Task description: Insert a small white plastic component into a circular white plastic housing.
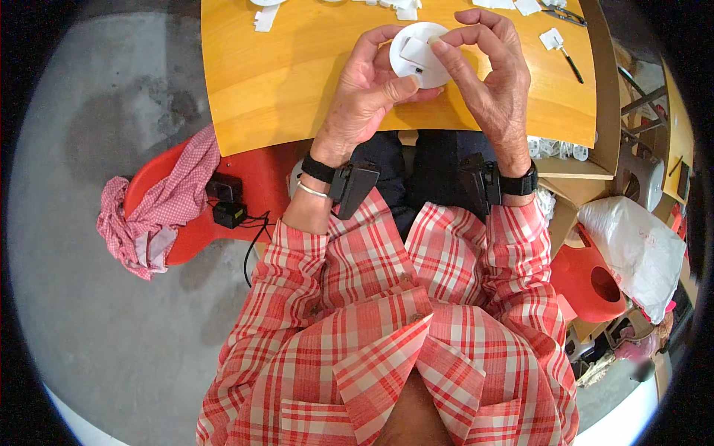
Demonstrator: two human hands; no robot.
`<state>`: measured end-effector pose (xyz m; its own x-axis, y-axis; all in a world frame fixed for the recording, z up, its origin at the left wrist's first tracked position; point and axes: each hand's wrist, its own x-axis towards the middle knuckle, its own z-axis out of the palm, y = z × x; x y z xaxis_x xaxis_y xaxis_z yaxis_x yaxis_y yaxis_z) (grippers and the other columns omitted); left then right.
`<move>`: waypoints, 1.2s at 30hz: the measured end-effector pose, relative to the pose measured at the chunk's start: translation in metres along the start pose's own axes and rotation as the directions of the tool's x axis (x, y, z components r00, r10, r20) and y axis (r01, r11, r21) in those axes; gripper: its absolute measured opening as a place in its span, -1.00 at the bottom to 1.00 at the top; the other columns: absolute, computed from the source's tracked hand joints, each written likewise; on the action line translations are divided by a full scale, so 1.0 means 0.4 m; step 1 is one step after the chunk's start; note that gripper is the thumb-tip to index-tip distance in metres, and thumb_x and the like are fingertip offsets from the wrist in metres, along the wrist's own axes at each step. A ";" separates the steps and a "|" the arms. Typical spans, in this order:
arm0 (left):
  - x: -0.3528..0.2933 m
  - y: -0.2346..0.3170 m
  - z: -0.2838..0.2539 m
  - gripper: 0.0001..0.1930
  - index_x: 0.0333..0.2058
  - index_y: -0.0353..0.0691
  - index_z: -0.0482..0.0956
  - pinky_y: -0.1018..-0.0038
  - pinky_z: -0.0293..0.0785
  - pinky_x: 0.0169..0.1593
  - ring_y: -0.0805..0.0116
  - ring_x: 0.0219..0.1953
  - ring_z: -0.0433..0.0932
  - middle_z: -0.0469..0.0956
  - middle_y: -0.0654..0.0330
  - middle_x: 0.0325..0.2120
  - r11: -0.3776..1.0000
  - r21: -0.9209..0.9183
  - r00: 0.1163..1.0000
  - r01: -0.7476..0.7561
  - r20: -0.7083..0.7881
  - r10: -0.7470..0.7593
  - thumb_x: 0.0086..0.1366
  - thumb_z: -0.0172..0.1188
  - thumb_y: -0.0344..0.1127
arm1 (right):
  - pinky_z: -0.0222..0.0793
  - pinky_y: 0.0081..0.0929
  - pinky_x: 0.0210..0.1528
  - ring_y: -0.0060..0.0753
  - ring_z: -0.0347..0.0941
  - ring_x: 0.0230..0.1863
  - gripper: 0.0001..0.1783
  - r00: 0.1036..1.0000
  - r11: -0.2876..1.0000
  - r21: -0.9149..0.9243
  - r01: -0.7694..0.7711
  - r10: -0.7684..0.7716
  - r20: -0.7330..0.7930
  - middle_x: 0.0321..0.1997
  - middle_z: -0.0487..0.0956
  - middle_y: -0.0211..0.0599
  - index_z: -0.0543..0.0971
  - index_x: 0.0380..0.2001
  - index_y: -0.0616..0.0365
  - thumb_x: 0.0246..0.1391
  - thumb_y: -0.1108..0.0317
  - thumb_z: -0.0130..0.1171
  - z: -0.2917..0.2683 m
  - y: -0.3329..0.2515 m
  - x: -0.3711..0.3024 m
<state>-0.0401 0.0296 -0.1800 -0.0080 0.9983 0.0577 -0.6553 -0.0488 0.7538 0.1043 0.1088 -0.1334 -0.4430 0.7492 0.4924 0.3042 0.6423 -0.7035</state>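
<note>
Above the wooden table, a round white plastic disc [400,65] is gripped by my left hand [361,93], the thumb across its near edge and the fingers behind it. A flat white rectangular piece [416,51] lies against the disc's face. Just below that piece shows a small black part [419,70]. My right hand [494,78] pinches at the rectangular piece's right corner with thumb and index finger; the other fingers are bent and raised. The fingertips hide that corner, so whether it is fixed to the disc cannot be seen.
The yellow wooden table [282,82] carries white plastic parts [405,7] along its far side. A black-handled tool [571,65] and dark pliers [565,13] lie at right. A box of white parts [569,150] sits below its right edge. A red chair [253,175] stands left.
</note>
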 end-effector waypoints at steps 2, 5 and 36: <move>-0.001 -0.003 -0.004 -0.40 0.11 -0.15 0.14 0.11 0.46 0.02 0.17 0.09 0.33 0.26 0.15 0.06 1.000 -0.002 1.000 -0.001 -0.001 0.001 0.13 0.21 -0.41 | 0.30 -0.44 -0.13 -0.29 0.37 -0.13 -0.84 1.000 1.000 0.020 0.012 -0.011 -0.012 -0.23 0.44 -0.21 0.56 -0.43 0.20 -0.12 0.40 0.30 -0.006 -0.035 0.015; 0.000 -0.003 -0.004 -0.40 0.11 -0.15 0.13 0.11 0.46 0.02 0.17 0.08 0.33 0.25 0.15 0.06 1.000 -0.005 1.000 -0.004 0.003 0.004 0.13 0.22 -0.41 | 0.29 -0.41 -0.18 -0.23 0.34 -0.18 -0.81 1.000 0.998 0.066 -0.008 0.009 -0.012 -0.31 0.42 -0.16 0.52 -0.44 0.21 -0.16 0.44 0.31 -0.007 -0.042 0.020; 0.008 -0.016 0.010 -0.70 -0.06 -0.26 0.22 0.12 0.55 -0.09 0.22 -0.10 0.48 0.43 0.05 -0.15 0.997 0.068 0.986 -0.027 -0.161 0.037 0.25 0.04 -0.46 | 0.34 -0.42 -0.30 -0.29 0.38 -0.36 -0.72 0.996 0.982 -0.168 0.084 -0.079 0.034 -0.40 0.44 -0.31 0.58 -0.26 0.02 -0.15 0.39 0.25 0.024 0.040 -0.054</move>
<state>-0.0330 0.0329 -0.1820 -0.1543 0.9878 -0.0206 -0.6016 -0.0773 0.7951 0.1105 0.1014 -0.1602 -0.4945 0.6897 0.5288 0.4033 0.7211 -0.5633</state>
